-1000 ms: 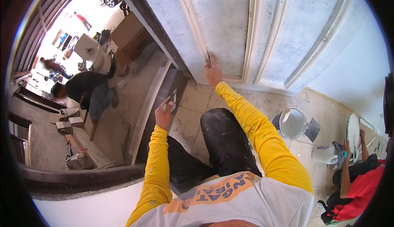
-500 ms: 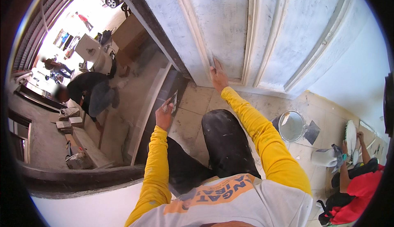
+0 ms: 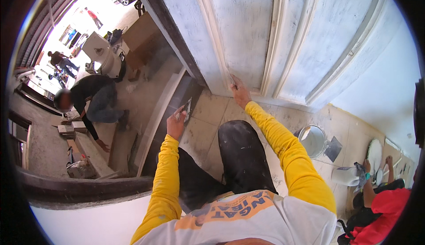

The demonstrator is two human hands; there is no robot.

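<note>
My left hand (image 3: pixel 175 124) is closed round a putty knife (image 3: pixel 188 107), its flat blade smeared with pale filler and held up over the doorway threshold. My right hand (image 3: pixel 241 95) is at the lower part of a whitish panelled door (image 3: pixel 245 37). It pinches what looks like a thin, narrow putty knife (image 3: pixel 233 80), pressed against the door beside the raised moulding (image 3: pixel 209 12). The fingers partly hide this tool. Streaks of white filler cover the door's panels.
Right of my knee stand a metal can (image 3: pixel 312 141) and a dark flat plate (image 3: pixel 333 149). A co-worker in red (image 3: pixel 387 212) works near a white jug (image 3: pixel 345 176) and a round white lid (image 3: pixel 374 154). Beyond the threshold another person (image 3: pixel 99 99) crouches by boards; a toilet (image 3: pixel 104 54) stands behind.
My right hand has shifted slightly down and right on the door, the tool still in it. My left hand has hardly moved. The crouching person has stretched an arm toward the boards.
</note>
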